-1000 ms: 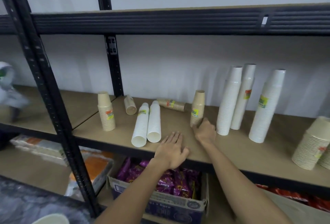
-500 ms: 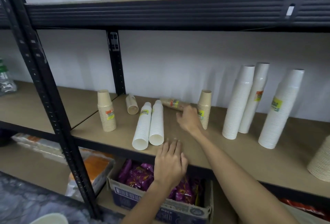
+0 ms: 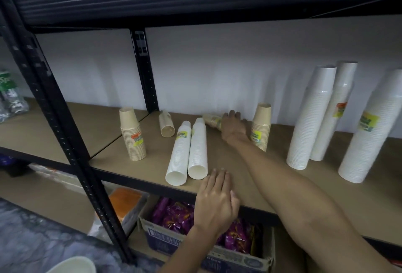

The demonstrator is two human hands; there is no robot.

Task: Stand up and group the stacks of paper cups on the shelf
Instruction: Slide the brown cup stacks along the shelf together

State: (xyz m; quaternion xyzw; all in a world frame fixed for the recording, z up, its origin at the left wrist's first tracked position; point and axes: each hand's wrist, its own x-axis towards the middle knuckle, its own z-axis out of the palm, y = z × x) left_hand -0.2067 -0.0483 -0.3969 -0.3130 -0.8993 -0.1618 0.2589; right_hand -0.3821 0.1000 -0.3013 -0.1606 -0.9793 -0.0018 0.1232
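Brown fibreboard shelf [image 3: 250, 164] on a black steel rack is taken as the landmark. Three tall white paper cup stacks [image 3: 309, 120] are seen upright at its right end. Two long white cup stacks [image 3: 189, 153] lie side by side at its middle, long axes running front to back, open mouths toward the front edge. A short tan cup stack [image 3: 212, 120] lies at the back of the shelf, long axis left to right. It is covered by the right hand [image 3: 232, 129]; whether the fingers are closed on it cannot be told. An upright tan stack [image 3: 261, 127] stands just beside that hand and could be toppled by the wrist. The left hand [image 3: 215, 198] is rested flat and empty on the front edge.
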